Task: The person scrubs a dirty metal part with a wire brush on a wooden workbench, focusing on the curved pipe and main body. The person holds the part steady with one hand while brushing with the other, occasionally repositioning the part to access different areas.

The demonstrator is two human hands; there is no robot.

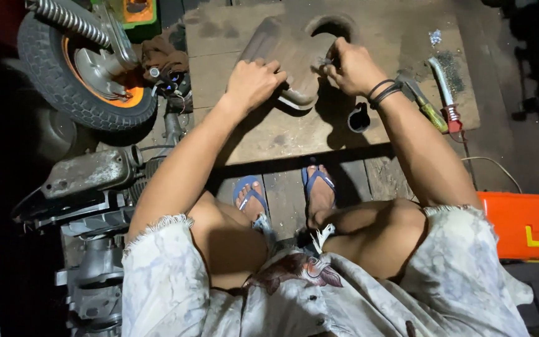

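The grey panel (294,59) lies on the wooden surface (269,134), just ahead of the two sandalled feet. It is steadied by the left hand (254,81), whose fingers are curled down over the panel's near left edge and pressed against it. On the right, something small and pale is pinched between the fingertips of the right hand (352,65) and held against the rim of the round cut-out in the panel; what it is cannot be told, too small and partly hidden. Black bands are worn on that wrist.

As for progress: the panel is seen off its machine and laid flat, so removal looks done, and rubbing or cleaning at the cut-out is judged to be under way. The rest of the panel's face appears dull and smudged, so much seems left.

A small black cup (359,118) stands near the right wrist. A file (442,81) and a yellow-handled tool (425,106) lie untouched further right. A wheel (82,68) and engine (92,178) sit to the left, an orange case (525,224) to the right.
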